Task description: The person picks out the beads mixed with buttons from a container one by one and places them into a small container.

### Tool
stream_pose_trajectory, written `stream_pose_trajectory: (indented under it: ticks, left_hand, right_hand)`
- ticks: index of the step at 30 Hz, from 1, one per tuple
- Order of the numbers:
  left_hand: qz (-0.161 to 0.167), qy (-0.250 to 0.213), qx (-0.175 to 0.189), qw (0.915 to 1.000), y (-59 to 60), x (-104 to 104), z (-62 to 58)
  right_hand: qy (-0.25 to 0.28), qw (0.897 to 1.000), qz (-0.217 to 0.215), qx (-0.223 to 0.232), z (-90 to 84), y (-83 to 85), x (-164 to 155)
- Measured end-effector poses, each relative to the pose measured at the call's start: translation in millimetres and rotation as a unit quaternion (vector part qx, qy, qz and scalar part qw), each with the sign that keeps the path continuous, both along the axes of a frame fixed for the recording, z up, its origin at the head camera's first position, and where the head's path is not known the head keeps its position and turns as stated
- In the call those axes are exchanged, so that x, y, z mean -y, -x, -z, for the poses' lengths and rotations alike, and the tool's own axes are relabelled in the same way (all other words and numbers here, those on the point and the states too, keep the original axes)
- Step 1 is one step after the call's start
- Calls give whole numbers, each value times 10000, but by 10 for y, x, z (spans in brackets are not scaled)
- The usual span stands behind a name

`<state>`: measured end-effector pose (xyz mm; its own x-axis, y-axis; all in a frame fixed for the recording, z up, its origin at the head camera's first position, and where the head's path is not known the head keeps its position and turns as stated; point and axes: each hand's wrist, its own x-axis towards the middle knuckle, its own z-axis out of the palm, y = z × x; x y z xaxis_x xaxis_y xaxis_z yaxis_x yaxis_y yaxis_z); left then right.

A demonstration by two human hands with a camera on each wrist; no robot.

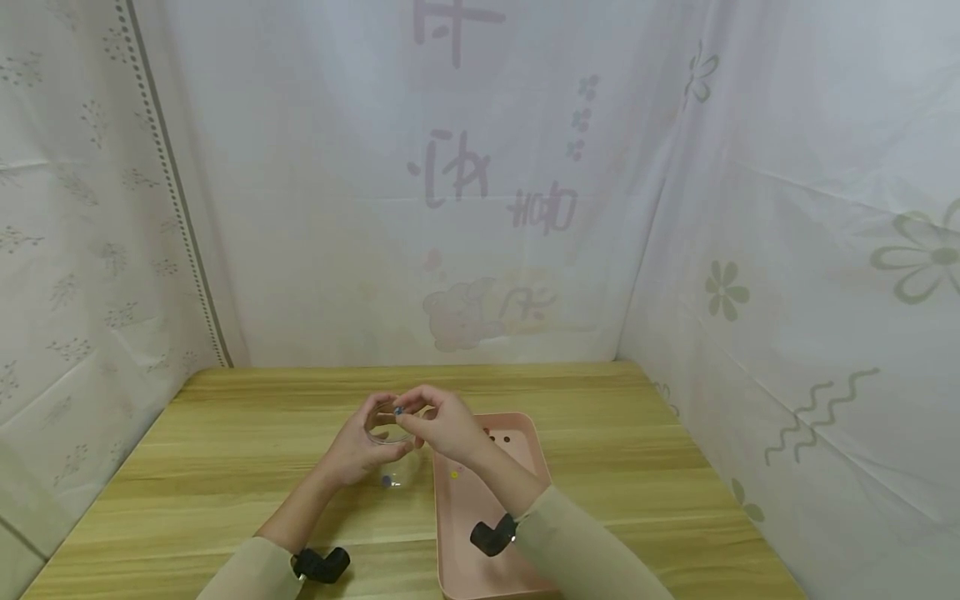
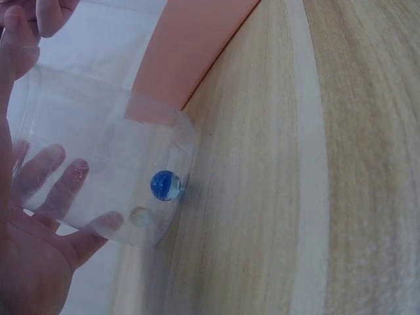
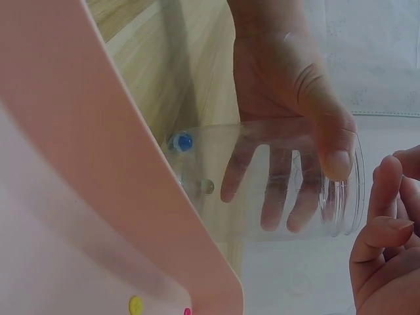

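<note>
While the clear plastic jar [image 1: 390, 450] stands on the table [image 1: 225, 467] just left of the pink tray [image 1: 480, 500], the left hand [image 1: 352, 454] wraps round its wall, thumb near the rim and fingers curled behind. A blue marble [image 2: 165, 185] and a pale, clear bead [image 2: 138, 216] already lie at its bottom. The right hand [image 1: 442, 425] hovers at the jar's mouth with fingertips pressed together, apparently pinching a small blue bead [image 1: 398, 410], though the head view is too small to be sure. To do this well, the left hand should keep the jar steady and upright, and the right should bring the bead over the middle of the opening before letting go, so that it cannot glance off the rim. A yellow bead [image 1: 453, 475] and two dark ones [image 1: 506, 439] lie in the tray.
</note>
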<state>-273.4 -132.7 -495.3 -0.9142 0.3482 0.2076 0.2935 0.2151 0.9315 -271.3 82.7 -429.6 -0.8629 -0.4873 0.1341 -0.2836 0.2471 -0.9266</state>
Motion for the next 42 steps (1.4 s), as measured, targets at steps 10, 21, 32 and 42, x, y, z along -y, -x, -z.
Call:
stream_pose_trajectory:
  ticks: [10,21,32,42]
  left_hand:
    - [-46,22,85,10000,-27,-3,3]
    - [-85,18,12,10000,-19,-2,-2]
    - [-86,-77,101,9999,1,0,-3]
    - [-74,-51,40,10000,6,6,-4]
  right_hand:
    - [12,9999,-85,66,17,-21,-4]
    - [-52,9999,-96,75,26,-14,-25]
    - [-8,9993,380,50,-10,87,-223]
    - [282,9979,581,103,21,173,-495]
